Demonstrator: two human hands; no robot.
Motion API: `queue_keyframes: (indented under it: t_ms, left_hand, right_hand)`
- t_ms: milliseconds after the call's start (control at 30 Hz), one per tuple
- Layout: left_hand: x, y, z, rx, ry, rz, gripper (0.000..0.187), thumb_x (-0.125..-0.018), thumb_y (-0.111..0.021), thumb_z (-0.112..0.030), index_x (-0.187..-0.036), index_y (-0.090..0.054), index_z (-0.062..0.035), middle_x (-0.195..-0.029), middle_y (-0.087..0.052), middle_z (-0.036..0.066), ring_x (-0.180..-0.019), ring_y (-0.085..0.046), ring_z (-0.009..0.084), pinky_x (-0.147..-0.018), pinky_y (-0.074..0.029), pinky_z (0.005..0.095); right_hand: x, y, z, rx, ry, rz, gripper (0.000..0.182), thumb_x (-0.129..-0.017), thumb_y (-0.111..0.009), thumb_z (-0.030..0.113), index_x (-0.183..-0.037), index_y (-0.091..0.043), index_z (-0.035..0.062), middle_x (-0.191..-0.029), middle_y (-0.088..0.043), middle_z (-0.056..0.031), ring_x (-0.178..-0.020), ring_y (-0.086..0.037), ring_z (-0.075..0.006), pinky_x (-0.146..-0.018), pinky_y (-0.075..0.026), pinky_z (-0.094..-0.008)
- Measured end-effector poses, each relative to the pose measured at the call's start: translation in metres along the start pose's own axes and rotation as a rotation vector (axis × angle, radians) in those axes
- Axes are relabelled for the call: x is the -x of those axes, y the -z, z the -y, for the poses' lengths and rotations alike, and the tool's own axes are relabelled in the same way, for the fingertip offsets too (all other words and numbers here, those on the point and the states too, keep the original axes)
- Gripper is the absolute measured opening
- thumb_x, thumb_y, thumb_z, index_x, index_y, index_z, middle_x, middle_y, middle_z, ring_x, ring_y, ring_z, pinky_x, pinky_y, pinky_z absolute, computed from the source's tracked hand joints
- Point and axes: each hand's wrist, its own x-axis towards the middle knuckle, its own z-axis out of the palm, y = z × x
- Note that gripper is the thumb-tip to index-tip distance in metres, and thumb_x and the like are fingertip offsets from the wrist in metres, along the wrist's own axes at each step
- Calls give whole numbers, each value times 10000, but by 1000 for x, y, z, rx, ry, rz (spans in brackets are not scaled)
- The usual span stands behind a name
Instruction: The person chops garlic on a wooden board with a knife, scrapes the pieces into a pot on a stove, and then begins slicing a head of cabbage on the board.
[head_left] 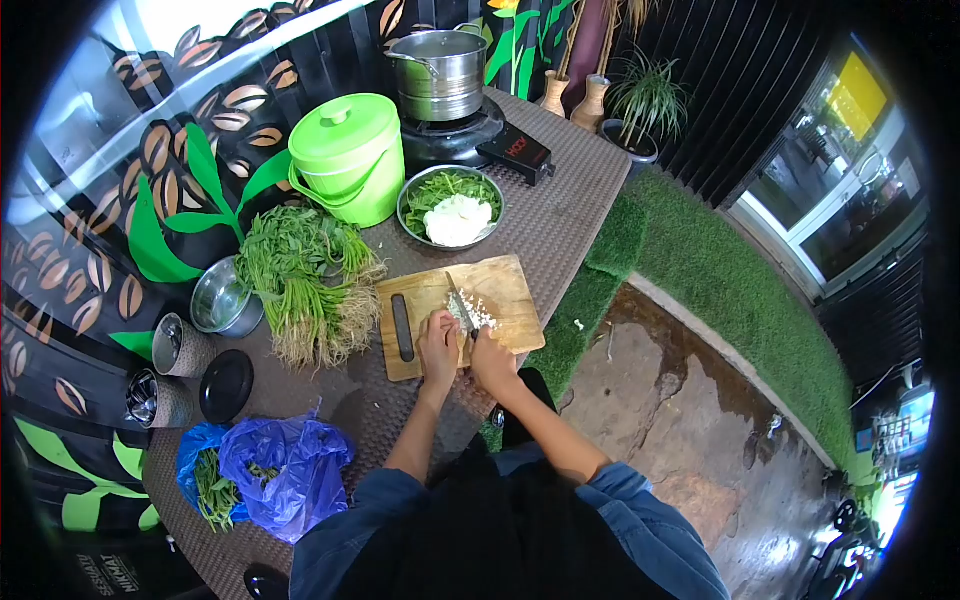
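A wooden cutting board [515,300] with a slot handle lies on the brown woven-pattern table. White chopped pieces [481,312] are scattered at its middle. My right hand [492,360] is closed round the handle of a knife [461,303], whose blade points away from me over the pieces. Just left of the blade, my left hand [439,345] rests on the board with its fingers bent together; whatever they hold is too small to make out. Beyond the board stands a metal bowl [403,213] of cut greens [451,188] and a white mass [459,220].
Rooted greens [300,270] lie left of the board, beside a metal bowl [228,300]. A green lidded bucket [350,165] and a pot [438,80] on a burner [450,140] stand behind. Plastic bags [285,475], cups [182,348] and a black lid [227,386] are at the left.
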Motion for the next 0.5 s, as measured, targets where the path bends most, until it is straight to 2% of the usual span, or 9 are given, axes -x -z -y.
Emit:
queue_keyframes:
  t_ms: [100,300,367,400,500]
  left_hand:
    - [-2,-3,4,44,22,-8,185,-844,-586,65,-999,-526,-16,-915,-619,142,-873,-678,246,-697,-522,347]
    - [-1,1,-2,83,80,4,263,-828,-612,51,-1051,-497,-27,-933,-651,151,-880,-678,244,-714,-511,351]
    - [0,1,1,12,34,-12,316,-814,-632,45,-1080,-478,-28,-948,-664,152,-870,-673,253,-728,-510,343]
    - [1,1,3,7,34,-7,316,-814,-632,45,-1080,-478,-28,-948,-664,152,-870,-673,253,-728,-510,343]
    - [-1,-2,7,84,11,-95,334,-800,-649,42,-1078,-477,-29,-926,-666,138,-853,-662,263,-732,-504,339]
  right_hand:
    - [-1,13,0,36,86,-3,328,-949,-436,267,-1064,-448,-39,-838,-658,-275,-787,-673,-420,-684,-548,-484]
    - [-1,-13,2,23,-2,-36,307,-931,-460,240,-1040,-455,-47,-851,-656,-277,-828,-670,-418,-722,-542,-483]
    - [-7,-4,5,-36,-18,65,402,-954,-457,326,-1087,-433,-52,-911,-632,-326,-878,-646,-450,-770,-515,-516]
    - [-9,-3,3,-42,-20,66,402,-954,-457,326,-1087,-433,-52,-911,-632,-326,-878,-646,-450,-770,-515,-516]
    - [-12,4,-1,25,85,45,403,-955,-455,319,-1100,-425,-56,-873,-642,-311,-827,-654,-450,-734,-527,-512]
